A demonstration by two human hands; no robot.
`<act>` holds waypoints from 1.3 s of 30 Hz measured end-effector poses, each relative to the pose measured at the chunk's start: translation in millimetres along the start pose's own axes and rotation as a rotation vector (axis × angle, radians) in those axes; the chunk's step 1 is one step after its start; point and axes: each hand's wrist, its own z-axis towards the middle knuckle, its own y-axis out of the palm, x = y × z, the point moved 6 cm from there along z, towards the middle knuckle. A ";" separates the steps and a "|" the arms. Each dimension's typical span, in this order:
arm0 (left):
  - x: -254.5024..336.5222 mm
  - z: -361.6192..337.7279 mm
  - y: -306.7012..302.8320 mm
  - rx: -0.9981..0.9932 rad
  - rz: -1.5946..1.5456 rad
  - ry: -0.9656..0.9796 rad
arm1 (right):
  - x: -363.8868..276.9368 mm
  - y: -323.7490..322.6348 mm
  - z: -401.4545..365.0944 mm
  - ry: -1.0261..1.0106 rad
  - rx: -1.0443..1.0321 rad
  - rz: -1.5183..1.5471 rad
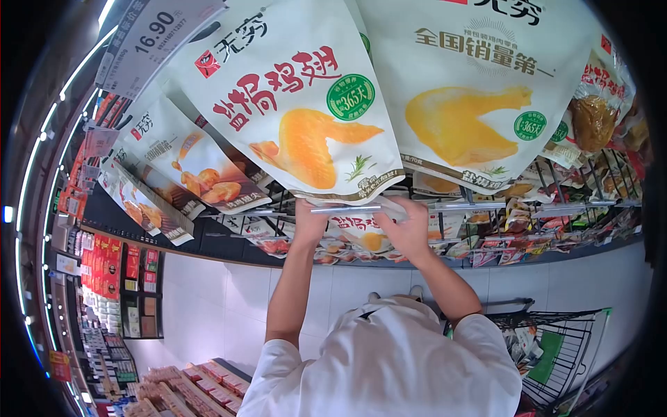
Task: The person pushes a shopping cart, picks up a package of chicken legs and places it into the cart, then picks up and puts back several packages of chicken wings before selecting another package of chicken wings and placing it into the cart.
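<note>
My left hand (310, 219) is raised to the rack, under the lower edge of a large white bag (306, 97) with an orange chicken wing picture; its fingers are mostly hidden. My right hand (410, 224) is at the same height, with its thumb bent inward by a clear, shiny edge under the bag; what it grips is not clear. Between both hands runs a clear strip (347, 209). Below that strip, a smaller chicken wing packet (368, 235) shows between my wrists.
Another large white bag (479, 97) hangs at the right. A price tag (156, 35) is at upper left, above smaller hanging packets (198, 167). A shopping cart (577, 347) with goods stands at lower right. Stacked boxes (187, 389) are at lower left.
</note>
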 end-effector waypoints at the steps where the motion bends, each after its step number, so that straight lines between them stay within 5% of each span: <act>1: 1.3 0.0 0.2 0.006 -0.005 0.020 | -0.3 0.9 0.2 -0.010 0.004 0.011; 10: -29.5 18.0 -4.9 0.111 -0.028 0.088 | 14.2 0.8 10.1 -0.038 0.172 -0.216; 13: -88.0 40.4 -18.3 0.092 -0.116 -0.025 | 21.6 -0.1 24.4 -0.084 0.167 -0.198; 15: -148.0 64.9 -23.6 -0.033 0.407 0.114 | 29.9 -1.7 29.9 -0.069 0.138 -0.240; 18: -209.0 88.4 -24.0 -0.038 0.441 0.101 | 40.4 -2.2 36.0 -0.035 0.095 -0.310; 22: -90.5 57.2 -7.9 0.035 0.030 -0.103 | 66.2 1.7 42.1 -0.133 0.176 -0.055; 28: -112.1 70.5 -4.3 -0.073 -0.239 0.014 | 68.4 -6.2 43.1 -0.061 0.147 -0.202; 34: -113.1 71.6 3.9 -0.102 -0.447 -0.115 | 57.4 -16.3 28.4 0.058 0.143 -0.124; 39: -159.1 85.2 3.0 -0.068 -0.225 0.057 | 49.9 -25.6 9.7 -0.039 0.236 -0.225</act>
